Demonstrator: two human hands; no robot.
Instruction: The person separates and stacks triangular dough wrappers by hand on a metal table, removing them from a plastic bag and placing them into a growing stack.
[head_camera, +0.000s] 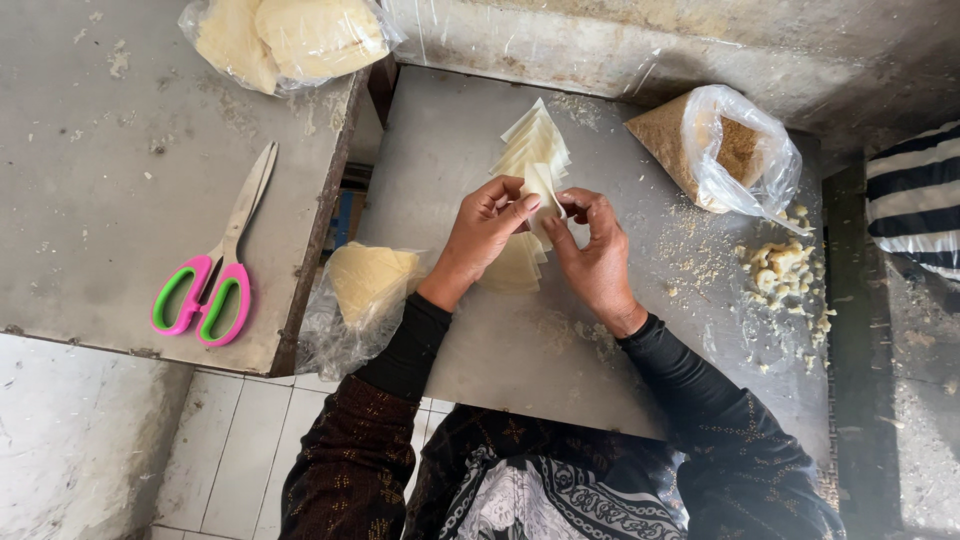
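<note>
My left hand (485, 232) and my right hand (598, 255) meet over the grey table (520, 350) and pinch one pale dough sheet (542, 188) between their fingertips, folding it. Behind the hands lies a fanned row of folded triangular sheets (530, 140). Under my left hand sits a flat stack of square sheets (512, 268). Both arms wear dark patterned sleeves.
An open plastic bag of brown crumbs (720, 150) lies at the right, with a lumpy pale filling pile (782, 268) beside it. A bag of sheets (365, 285) hangs at the table's left edge. Pink-and-green scissors (215, 270) and a dough bag (285, 40) rest on the left table.
</note>
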